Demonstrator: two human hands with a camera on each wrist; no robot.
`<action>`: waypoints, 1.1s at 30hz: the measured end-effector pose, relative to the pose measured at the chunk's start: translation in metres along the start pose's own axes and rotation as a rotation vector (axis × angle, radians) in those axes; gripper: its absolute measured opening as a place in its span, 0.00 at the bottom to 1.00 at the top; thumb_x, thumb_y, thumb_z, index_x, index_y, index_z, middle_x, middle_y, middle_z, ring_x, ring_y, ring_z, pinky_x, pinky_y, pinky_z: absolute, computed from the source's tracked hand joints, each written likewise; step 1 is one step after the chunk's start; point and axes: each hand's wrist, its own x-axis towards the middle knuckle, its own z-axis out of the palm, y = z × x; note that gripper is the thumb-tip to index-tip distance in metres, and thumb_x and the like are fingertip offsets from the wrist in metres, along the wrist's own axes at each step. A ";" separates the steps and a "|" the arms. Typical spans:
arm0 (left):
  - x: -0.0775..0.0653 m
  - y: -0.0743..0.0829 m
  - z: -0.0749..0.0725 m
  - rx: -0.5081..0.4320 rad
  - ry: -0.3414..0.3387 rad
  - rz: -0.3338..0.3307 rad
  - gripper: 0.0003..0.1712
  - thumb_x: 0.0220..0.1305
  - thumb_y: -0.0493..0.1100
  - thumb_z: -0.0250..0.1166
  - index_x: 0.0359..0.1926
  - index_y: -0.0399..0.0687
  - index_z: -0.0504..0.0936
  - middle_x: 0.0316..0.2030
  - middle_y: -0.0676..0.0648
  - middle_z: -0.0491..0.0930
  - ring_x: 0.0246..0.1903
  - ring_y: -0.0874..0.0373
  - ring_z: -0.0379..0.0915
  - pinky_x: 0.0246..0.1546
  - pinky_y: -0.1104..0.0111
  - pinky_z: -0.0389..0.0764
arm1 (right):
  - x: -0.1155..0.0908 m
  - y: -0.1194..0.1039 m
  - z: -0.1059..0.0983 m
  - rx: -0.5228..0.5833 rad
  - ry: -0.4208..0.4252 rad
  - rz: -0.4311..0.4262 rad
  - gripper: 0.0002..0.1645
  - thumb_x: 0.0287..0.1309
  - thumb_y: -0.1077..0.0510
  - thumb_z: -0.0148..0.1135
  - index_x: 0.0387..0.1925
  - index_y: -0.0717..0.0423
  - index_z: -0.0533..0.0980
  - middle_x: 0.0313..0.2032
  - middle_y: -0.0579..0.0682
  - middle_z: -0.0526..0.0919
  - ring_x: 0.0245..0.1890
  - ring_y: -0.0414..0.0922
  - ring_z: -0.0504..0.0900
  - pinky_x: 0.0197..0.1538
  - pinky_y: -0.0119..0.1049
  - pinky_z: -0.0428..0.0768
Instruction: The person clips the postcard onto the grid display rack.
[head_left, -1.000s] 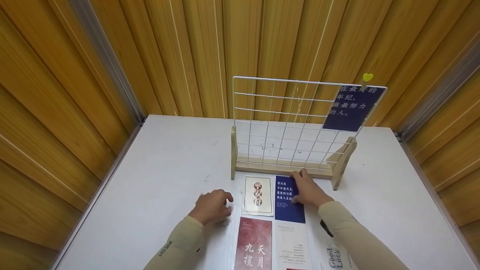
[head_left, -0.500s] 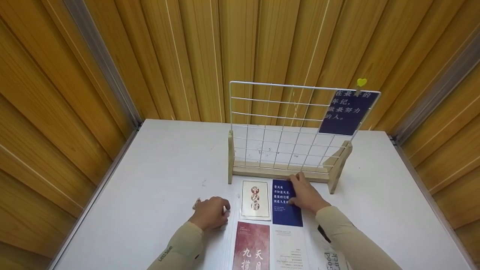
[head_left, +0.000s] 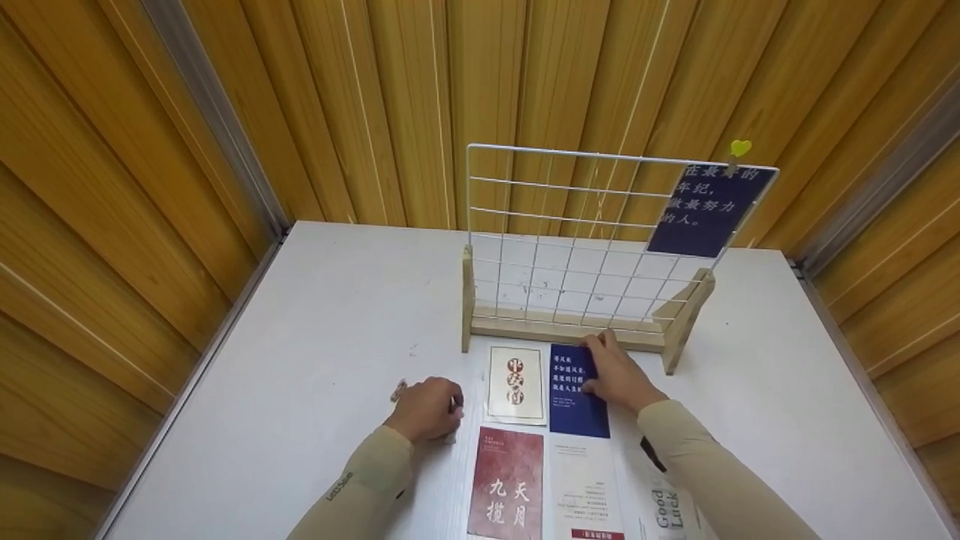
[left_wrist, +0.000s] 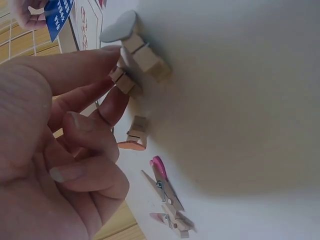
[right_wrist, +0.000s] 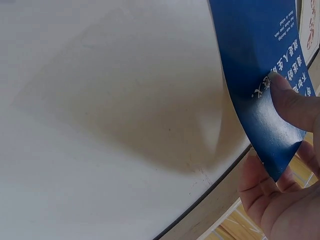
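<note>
My left hand (head_left: 427, 409) is low over the white table, left of the cards. Its thumb and fingers pinch a small wooden clothespin (left_wrist: 125, 81) in the left wrist view. Close by lies another clothespin with a pale rounded top (left_wrist: 142, 54). Further along are an orange-topped clothespin (left_wrist: 135, 134) and a pink-topped clothespin (left_wrist: 162, 180). With thumb on top and fingers beneath, my right hand (head_left: 621, 379) grips the corner of a dark blue card (right_wrist: 255, 55) with white writing. That corner is bent up off the table, while the card lies in front of the rack.
A white wire grid rack (head_left: 570, 240) on wooden feet stands behind the cards. A yellow heart clip (head_left: 740, 148) holds another blue card (head_left: 709, 214) at its top right. Nearby lie a cream card (head_left: 516, 412), a red card (head_left: 506, 461) and a pale card (head_left: 583, 480).
My left fingers have drawn closer together, near the table. My right hand keeps its grip on the blue card. The head view has tilted slightly.
</note>
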 end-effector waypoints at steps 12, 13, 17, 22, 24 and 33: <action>-0.001 0.002 0.001 0.030 0.043 0.029 0.07 0.60 0.39 0.70 0.26 0.49 0.81 0.20 0.57 0.71 0.21 0.62 0.68 0.22 0.67 0.72 | -0.001 0.001 -0.007 -0.087 0.065 -0.063 0.31 0.55 0.67 0.70 0.60 0.58 0.69 0.50 0.57 0.72 0.54 0.58 0.76 0.59 0.55 0.73; -0.001 0.002 0.001 0.021 0.042 0.024 0.07 0.60 0.38 0.70 0.26 0.49 0.81 0.20 0.57 0.71 0.20 0.62 0.68 0.22 0.67 0.72 | -0.001 0.000 -0.009 -0.087 0.069 -0.061 0.30 0.56 0.67 0.70 0.59 0.58 0.69 0.50 0.57 0.72 0.53 0.58 0.76 0.59 0.56 0.73; -0.002 0.005 0.000 -0.014 0.039 0.000 0.06 0.60 0.38 0.69 0.27 0.48 0.81 0.20 0.56 0.72 0.20 0.61 0.69 0.21 0.66 0.72 | -0.002 0.000 -0.014 -0.073 0.085 -0.055 0.27 0.58 0.68 0.67 0.58 0.58 0.70 0.49 0.57 0.74 0.52 0.58 0.77 0.58 0.56 0.74; -0.001 0.009 0.000 -0.036 0.049 -0.020 0.06 0.60 0.39 0.68 0.27 0.50 0.80 0.20 0.56 0.72 0.20 0.61 0.69 0.21 0.66 0.71 | -0.003 0.001 -0.019 -0.055 0.085 -0.040 0.23 0.63 0.69 0.61 0.58 0.57 0.70 0.50 0.56 0.74 0.53 0.55 0.77 0.57 0.54 0.75; 0.000 0.009 0.000 -0.037 0.057 -0.025 0.06 0.59 0.39 0.68 0.27 0.51 0.79 0.20 0.55 0.72 0.20 0.61 0.69 0.21 0.66 0.71 | -0.004 0.000 -0.022 -0.047 0.089 -0.035 0.22 0.64 0.70 0.60 0.58 0.56 0.70 0.50 0.55 0.75 0.53 0.54 0.77 0.58 0.53 0.75; 0.000 0.018 -0.006 -0.052 0.085 -0.022 0.08 0.60 0.39 0.69 0.27 0.51 0.79 0.21 0.56 0.73 0.22 0.60 0.69 0.24 0.65 0.72 | -0.006 -0.005 -0.037 -0.003 0.108 -0.080 0.20 0.64 0.72 0.56 0.56 0.58 0.71 0.52 0.57 0.77 0.56 0.56 0.77 0.60 0.53 0.72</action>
